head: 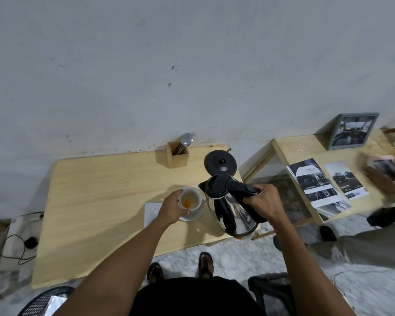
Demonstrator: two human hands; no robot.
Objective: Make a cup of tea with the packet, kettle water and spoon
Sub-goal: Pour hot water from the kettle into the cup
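Observation:
A white cup (pixel 193 197) holding orange powder stands on a white saucer (pixel 195 215) on the wooden table (pixel 100 197). My left hand (pixel 172 207) grips the cup's left side. My right hand (pixel 263 202) holds the black handle of a steel kettle (pixel 232 207), lifted off its black base (pixel 220 164) and tilted left, its spout just right of the cup's rim. No water stream is visible. A spoon (pixel 186 141) stands in a wooden holder (pixel 178 155) at the wall. The packet is not clearly visible.
A white paper (pixel 152 212) lies under my left wrist. A second wooden table (pixel 306 147) to the right carries brochures (pixel 315 185) and a framed picture (pixel 352 131); another person's hand (pixel 384 179) is there. A power strip with cable (pixel 24 240) sits on the floor at left.

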